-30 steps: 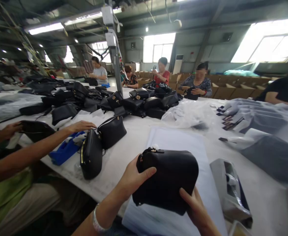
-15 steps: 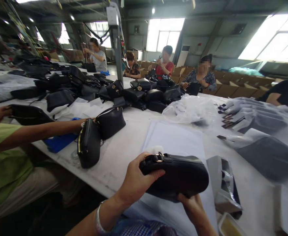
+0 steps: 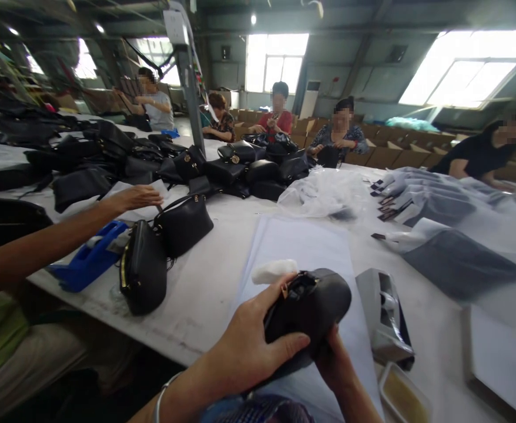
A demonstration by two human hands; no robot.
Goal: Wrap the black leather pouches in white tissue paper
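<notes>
A black handbag (image 3: 313,311) with a small gold-coloured fitting is held up in front of me, over the near edge of the white sheets (image 3: 302,241). My left hand (image 3: 253,335) grips its left end, thumb across the side facing me. From below, my right hand (image 3: 335,358) supports the right side; most of its fingers are hidden behind the bag. A crumpled white wad (image 3: 274,271) lies on the sheets just beyond my left hand.
Two black handbags (image 3: 146,270) stand to the left, beside a co-worker's arm (image 3: 64,235) and a blue tape dispenser (image 3: 88,255). On the right are a grey tape dispenser (image 3: 384,311), a small tray (image 3: 403,393) and wrapped bags (image 3: 461,258). Black bags (image 3: 227,170) are heaped farther back.
The handbag has been turned in my hands, its end now angled up and away. The co-worker's hand has left the standing bags and reaches over the white paper. My view has swung slightly right.
</notes>
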